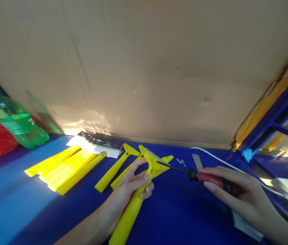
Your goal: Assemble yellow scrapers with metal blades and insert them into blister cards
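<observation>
L hand (127, 190) grip wraps yellow scraper (133, 207) above blue surface (174, 211); R hand (248, 195) grip holds red-handled screwdriver (212, 179), tip nr scraper's head. Caution: off-axis force may cause tip slip, gouging plastic &/or jabbing L hand.

Bright glare across leftmost yellow handles (66, 169)

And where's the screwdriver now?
In the head view, the screwdriver is right of centre in the right hand, its tip pointing at the yellow scraper in the left hand.

Yellow scraper (133, 211), slanted head-up, red-and-black screwdriver (211, 179) tip at its head
</observation>
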Available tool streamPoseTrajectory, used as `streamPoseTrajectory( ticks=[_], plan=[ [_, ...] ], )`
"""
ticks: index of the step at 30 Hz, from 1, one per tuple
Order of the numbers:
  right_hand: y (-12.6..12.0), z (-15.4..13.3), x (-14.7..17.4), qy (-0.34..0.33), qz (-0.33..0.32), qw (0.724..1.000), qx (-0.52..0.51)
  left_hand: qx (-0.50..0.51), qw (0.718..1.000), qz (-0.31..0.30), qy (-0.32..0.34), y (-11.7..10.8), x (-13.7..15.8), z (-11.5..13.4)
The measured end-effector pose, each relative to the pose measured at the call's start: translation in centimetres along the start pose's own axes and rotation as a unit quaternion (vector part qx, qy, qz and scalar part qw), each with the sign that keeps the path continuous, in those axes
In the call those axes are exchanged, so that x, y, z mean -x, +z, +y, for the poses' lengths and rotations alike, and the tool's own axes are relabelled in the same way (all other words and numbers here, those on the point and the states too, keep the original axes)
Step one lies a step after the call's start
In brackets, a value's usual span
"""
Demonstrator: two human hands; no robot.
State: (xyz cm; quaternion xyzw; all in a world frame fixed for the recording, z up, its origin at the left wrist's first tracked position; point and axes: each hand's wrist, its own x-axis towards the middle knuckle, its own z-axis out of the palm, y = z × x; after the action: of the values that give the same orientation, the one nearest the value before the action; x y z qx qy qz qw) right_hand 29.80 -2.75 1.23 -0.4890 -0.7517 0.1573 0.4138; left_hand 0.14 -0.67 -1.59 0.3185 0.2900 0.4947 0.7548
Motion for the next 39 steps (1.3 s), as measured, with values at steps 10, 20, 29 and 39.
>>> streamPoseTrajectory(
  ticks=[10, 20, 29, 39],
  plan=[
    [0.2, -0.6, -0.2, -0.049, 0.061, 0.997, 0.019, 0.000, 0.998, -0.026, -0.049, -0.1, 0.3, 0.1],
    [-0.1, -0.7, -0.8, -0.094, 0.056, 0.992, 0.058, 0.028, 0.997, -0.011, -0.076, 0.1, 0.3, 0.3],
    [-0.2, 0.3, -0.3, -0.086, 0.055, 0.993, 0.060, 0.007, 0.998, -0.035, -0.057, -0.2, 0.5, -0.1],
    [0.0, 1.0, 0.4, -0.109, 0.044, 0.990, 0.075, -0.008, 0.998, -0.027, -0.063, 0.5, 0.6, 0.4]
  ],
)
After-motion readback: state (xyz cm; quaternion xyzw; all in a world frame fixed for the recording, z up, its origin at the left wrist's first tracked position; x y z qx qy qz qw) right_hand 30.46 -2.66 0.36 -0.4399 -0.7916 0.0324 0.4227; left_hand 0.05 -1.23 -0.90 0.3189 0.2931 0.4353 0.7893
